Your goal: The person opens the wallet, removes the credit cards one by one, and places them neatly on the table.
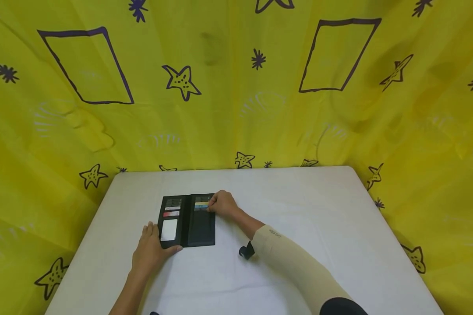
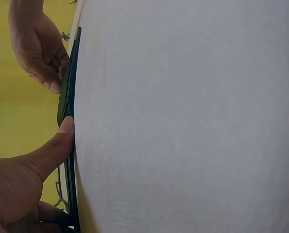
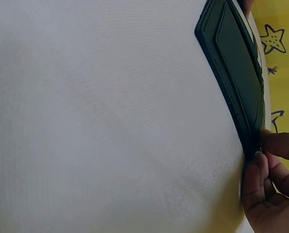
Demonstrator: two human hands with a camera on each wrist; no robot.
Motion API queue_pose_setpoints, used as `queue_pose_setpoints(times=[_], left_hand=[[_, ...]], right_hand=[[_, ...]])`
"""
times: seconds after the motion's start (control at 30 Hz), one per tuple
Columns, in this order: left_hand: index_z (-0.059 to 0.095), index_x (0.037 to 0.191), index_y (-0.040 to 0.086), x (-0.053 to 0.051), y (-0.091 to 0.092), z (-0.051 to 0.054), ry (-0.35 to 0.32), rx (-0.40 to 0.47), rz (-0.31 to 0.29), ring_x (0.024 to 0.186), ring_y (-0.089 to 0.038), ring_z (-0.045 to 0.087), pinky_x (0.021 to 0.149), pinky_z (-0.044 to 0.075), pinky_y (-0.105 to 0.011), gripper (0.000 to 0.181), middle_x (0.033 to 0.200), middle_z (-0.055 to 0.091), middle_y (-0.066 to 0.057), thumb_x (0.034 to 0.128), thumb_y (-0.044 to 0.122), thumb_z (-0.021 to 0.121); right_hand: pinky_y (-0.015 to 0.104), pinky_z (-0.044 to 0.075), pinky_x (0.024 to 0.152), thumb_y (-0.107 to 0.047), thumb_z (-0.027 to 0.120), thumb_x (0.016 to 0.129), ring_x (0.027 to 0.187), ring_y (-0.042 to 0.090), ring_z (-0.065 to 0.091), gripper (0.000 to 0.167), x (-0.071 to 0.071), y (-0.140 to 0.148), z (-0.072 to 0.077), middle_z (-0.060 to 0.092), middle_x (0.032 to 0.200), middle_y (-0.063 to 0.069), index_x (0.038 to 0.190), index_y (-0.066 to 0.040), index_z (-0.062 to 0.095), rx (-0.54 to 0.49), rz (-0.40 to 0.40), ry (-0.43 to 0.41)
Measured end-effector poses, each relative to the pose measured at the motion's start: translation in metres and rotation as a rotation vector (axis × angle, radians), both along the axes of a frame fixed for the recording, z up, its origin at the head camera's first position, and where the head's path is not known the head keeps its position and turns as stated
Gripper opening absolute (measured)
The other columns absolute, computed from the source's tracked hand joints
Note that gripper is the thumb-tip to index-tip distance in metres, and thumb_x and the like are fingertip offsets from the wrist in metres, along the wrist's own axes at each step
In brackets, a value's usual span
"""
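A black bifold wallet (image 1: 201,227) lies unfolded on the white table, with cards in slots on both halves. My left hand (image 1: 148,249) rests at its lower left corner, fingers along the left edge and thumb on the near edge. In the left wrist view the thumb (image 2: 57,145) presses against the wallet's edge (image 2: 69,97). My right hand (image 1: 223,203) is at the upper right edge, thumb and forefinger pinching the end of a blue and yellow card (image 1: 201,205) in a slot. The right wrist view shows these fingertips at the wallet's edge (image 3: 239,73); the card is hidden there.
On the left half sit a red and white card (image 1: 171,214) and a white card (image 1: 169,230) in a window. The white table (image 1: 299,210) is bordered by a yellow curtain (image 1: 220,127) with drawn stars. A black strap end (image 1: 246,251) hangs from the right sleeve.
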State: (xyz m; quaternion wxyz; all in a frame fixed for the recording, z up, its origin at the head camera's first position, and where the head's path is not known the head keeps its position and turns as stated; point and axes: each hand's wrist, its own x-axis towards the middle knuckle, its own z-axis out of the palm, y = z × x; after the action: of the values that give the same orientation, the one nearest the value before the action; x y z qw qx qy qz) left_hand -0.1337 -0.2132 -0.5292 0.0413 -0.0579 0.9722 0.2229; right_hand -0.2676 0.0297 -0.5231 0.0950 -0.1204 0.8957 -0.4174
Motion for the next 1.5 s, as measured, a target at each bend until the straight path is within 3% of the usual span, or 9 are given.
queue_pose_setpoints(times=[0.47, 0.57, 0.7, 0.8, 1.0, 1.17, 1.4, 1.5], left_hand=[[0.031, 0.151, -0.023, 0.0, 0.0, 0.001, 0.012, -0.004, -0.003, 0.151, -0.057, 0.02, 0.109, 0.037, -0.072, 0.119, 0.162, 0.021, -0.041, 0.0743, 0.042, 0.096], [0.031, 0.151, -0.023, 0.001, 0.0, 0.002, 0.011, -0.006, -0.003, 0.151, -0.057, 0.02, 0.108, 0.038, -0.073, 0.119, 0.162, 0.021, -0.041, 0.0745, 0.042, 0.096], [0.031, 0.151, -0.023, 0.001, 0.0, 0.002, 0.006, -0.004, 0.0, 0.151, -0.056, 0.019, 0.109, 0.037, -0.073, 0.119, 0.162, 0.02, -0.041, 0.0748, 0.041, 0.096], [0.031, 0.151, -0.023, 0.001, 0.001, 0.002, 0.004, -0.001, 0.001, 0.151, -0.057, 0.019, 0.111, 0.035, -0.072, 0.118, 0.162, 0.02, -0.041, 0.075, 0.04, 0.096], [0.031, 0.151, -0.023, 0.0, 0.001, 0.002, 0.01, 0.0, 0.003, 0.151, -0.057, 0.019, 0.112, 0.035, -0.071, 0.118, 0.162, 0.021, -0.041, 0.075, 0.04, 0.096], [0.031, 0.151, -0.023, 0.0, 0.001, 0.002, 0.007, 0.002, 0.004, 0.151, -0.057, 0.019, 0.111, 0.035, -0.071, 0.118, 0.162, 0.021, -0.041, 0.0751, 0.04, 0.096], [0.031, 0.151, -0.023, -0.001, 0.0, 0.001, 0.007, -0.007, -0.003, 0.151, -0.057, 0.02, 0.108, 0.037, -0.073, 0.118, 0.161, 0.021, -0.042, 0.0753, 0.04, 0.096], [0.03, 0.151, -0.023, -0.001, 0.0, 0.001, 0.003, -0.005, -0.008, 0.151, -0.057, 0.019, 0.108, 0.038, -0.074, 0.118, 0.162, 0.02, -0.042, 0.0759, 0.041, 0.095]], right_hand=[[0.029, 0.053, 0.065, -0.005, 0.087, 0.084, 0.071, 0.014, 0.06, 0.014, -0.003, 0.001, 0.001, 0.07, 0.073, -0.001, 0.074, -0.006, 0.078, -0.002, 0.018, -0.018], [0.026, 0.05, 0.062, -0.005, 0.086, 0.086, 0.068, 0.012, 0.058, 0.016, -0.005, -0.003, 0.004, 0.069, 0.07, -0.002, 0.072, -0.004, 0.077, 0.033, 0.005, -0.059], [0.022, 0.037, 0.051, -0.005, 0.083, 0.086, 0.056, 0.01, 0.048, 0.03, -0.006, -0.007, 0.008, 0.057, 0.056, -0.006, 0.059, -0.006, 0.069, 0.08, -0.008, -0.086], [0.023, 0.034, 0.049, -0.005, 0.084, 0.084, 0.054, 0.01, 0.044, 0.037, -0.005, -0.01, 0.013, 0.053, 0.052, -0.007, 0.054, -0.009, 0.063, 0.099, -0.035, -0.104], [0.023, 0.04, 0.052, -0.006, 0.088, 0.081, 0.061, 0.013, 0.051, 0.026, -0.003, -0.011, 0.016, 0.063, 0.062, -0.003, 0.061, -0.006, 0.071, 0.1, -0.098, -0.104], [0.024, 0.04, 0.052, -0.006, 0.088, 0.08, 0.059, 0.013, 0.049, 0.028, -0.005, -0.013, 0.016, 0.058, 0.059, -0.003, 0.06, -0.005, 0.068, 0.12, -0.109, -0.12], [0.026, 0.045, 0.053, -0.011, 0.092, 0.077, 0.064, 0.018, 0.054, 0.03, -0.012, -0.016, 0.017, 0.06, 0.074, 0.006, 0.085, 0.005, 0.068, 0.169, -0.126, -0.211], [0.025, 0.046, 0.049, -0.01, 0.093, 0.076, 0.059, 0.017, 0.056, 0.031, -0.017, -0.016, 0.016, 0.061, 0.075, 0.008, 0.086, 0.006, 0.068, 0.163, -0.14, -0.252]])
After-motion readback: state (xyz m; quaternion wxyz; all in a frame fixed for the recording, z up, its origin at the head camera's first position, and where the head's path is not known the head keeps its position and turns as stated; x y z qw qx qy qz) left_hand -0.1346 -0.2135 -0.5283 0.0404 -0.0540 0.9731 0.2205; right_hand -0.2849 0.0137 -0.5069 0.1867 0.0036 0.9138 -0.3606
